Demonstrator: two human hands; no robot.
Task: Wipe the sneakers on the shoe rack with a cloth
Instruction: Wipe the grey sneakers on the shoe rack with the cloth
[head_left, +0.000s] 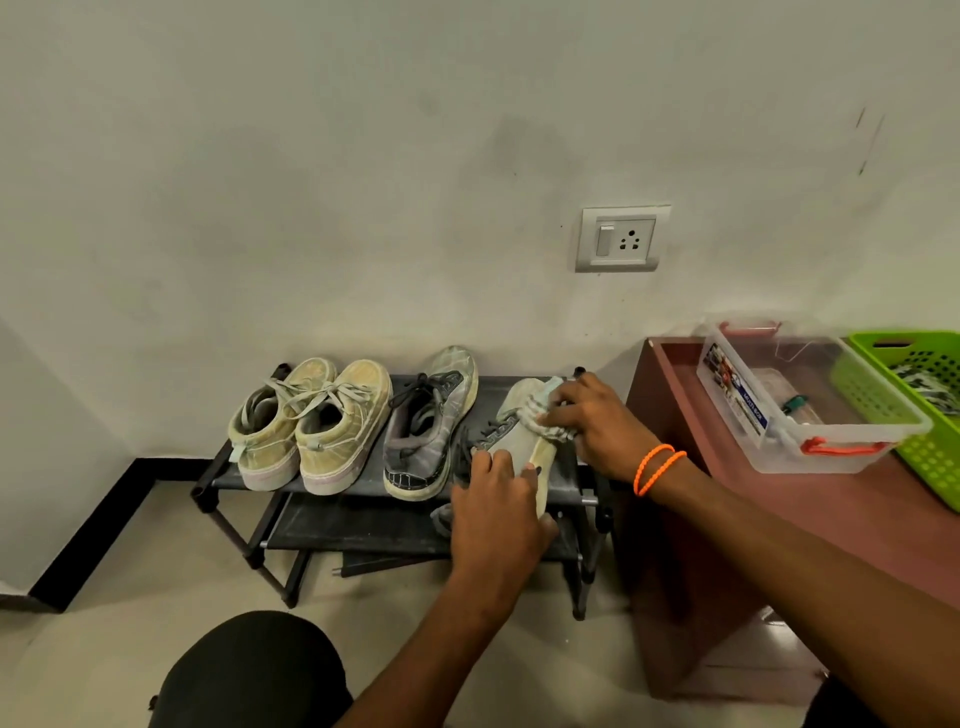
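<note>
A black shoe rack stands against the wall; on its top shelf, at ten o'clock from the hands, sits a pair of yellowish sneakers with toes to the wall, and just beside them, toward three o'clock, a single grey sneaker; its mate, the tilted sneaker, lies at the right end of the shelf turned on its side with the pale sole facing right; the left hand grips this shoe at the heel end, fingers curled over the upper and thumb on the sole edge; the right hand, with orange bands at the wrist, holds a bunched pale cloth pressed against the toe end, fingers curled round it; at three o'clock a reddish-brown surface carries a clear plastic box and a green basket; a wall socket sits at twelve o'clock above the rack.
</note>
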